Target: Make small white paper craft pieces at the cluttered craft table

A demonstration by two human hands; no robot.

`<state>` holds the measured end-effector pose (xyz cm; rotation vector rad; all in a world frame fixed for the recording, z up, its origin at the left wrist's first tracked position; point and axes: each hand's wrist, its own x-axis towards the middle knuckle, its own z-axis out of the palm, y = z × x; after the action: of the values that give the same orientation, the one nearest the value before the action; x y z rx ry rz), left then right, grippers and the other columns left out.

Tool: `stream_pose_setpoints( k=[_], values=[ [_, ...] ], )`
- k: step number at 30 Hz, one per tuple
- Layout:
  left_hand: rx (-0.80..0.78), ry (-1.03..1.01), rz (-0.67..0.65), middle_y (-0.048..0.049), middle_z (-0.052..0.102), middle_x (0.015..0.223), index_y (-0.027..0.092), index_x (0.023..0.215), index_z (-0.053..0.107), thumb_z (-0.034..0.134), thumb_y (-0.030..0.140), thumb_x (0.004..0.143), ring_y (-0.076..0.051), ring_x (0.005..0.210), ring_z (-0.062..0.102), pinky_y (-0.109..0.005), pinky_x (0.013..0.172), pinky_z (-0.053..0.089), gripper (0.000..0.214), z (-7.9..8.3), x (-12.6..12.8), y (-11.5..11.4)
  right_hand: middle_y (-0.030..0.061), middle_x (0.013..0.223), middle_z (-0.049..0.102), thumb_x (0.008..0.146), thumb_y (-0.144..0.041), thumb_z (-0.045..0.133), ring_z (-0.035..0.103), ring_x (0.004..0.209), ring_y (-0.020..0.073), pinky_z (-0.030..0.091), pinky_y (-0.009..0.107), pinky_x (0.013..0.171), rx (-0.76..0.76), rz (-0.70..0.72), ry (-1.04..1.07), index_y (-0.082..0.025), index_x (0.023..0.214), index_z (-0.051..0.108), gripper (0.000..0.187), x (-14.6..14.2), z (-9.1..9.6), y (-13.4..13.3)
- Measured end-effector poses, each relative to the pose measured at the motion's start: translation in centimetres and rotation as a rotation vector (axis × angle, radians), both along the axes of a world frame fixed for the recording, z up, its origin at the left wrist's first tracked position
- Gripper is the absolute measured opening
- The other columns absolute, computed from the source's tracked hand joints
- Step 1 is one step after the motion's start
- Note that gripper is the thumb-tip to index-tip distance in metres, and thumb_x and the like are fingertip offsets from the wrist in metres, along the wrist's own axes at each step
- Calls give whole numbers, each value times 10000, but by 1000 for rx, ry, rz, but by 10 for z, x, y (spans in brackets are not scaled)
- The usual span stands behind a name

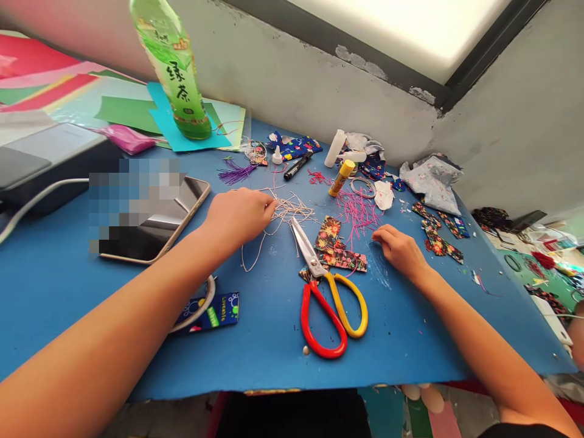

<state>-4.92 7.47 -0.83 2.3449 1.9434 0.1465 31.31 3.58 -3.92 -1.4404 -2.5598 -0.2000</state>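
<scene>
My left hand [241, 214] reaches in over a tangle of white cords [294, 210], its fingers pinched together at the near edge of the pile, where they seem to grip a cord. Resting on the table to the right, my right hand [401, 250] has its fingers curled in, and nothing shows in them. Pink cords [360, 210] lie just beyond it. Between my hands are scissors [314, 264] with one red and one yellow handle, blades nearly together. Their blades cross dark flowered fabric pieces [342, 258]. Under my left forearm are a pale ring [210, 295] and a blue printed fabric strip [230, 307].
A phone [155, 243] lies left of my left hand, near a green tea bottle [187, 103] on coloured paper. Toward the wall are a glue stick [341, 178], a black marker [297, 166], a purple tassel [237, 173] and a white bottle [335, 148]. Fabric scraps [433, 179] lie at right.
</scene>
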Motion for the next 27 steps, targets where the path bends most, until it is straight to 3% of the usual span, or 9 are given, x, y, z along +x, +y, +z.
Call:
stream_pose_setpoints(
  k=[6, 27],
  values=[
    [12, -45, 6, -122, 749, 934, 249, 1057, 743, 411, 422, 903, -339, 911, 690, -374, 657, 515, 405, -1, -1, 1, 50, 1029, 639, 943, -306, 549, 630, 855, 152, 550, 341, 751, 11, 20, -10, -158, 1060, 610, 199, 7, -2, -5],
    [-2, -16, 19, -124, 744, 935, 245, 1055, 733, 360, 442, 896, -328, 905, 689, -346, 651, 488, 451, -1, -2, 1, 43, 999, 644, 948, -293, 541, 631, 831, 142, 553, 327, 739, 54, -75, -61, -160, 1037, 615, 176, 14, -2, -55]
  ],
)
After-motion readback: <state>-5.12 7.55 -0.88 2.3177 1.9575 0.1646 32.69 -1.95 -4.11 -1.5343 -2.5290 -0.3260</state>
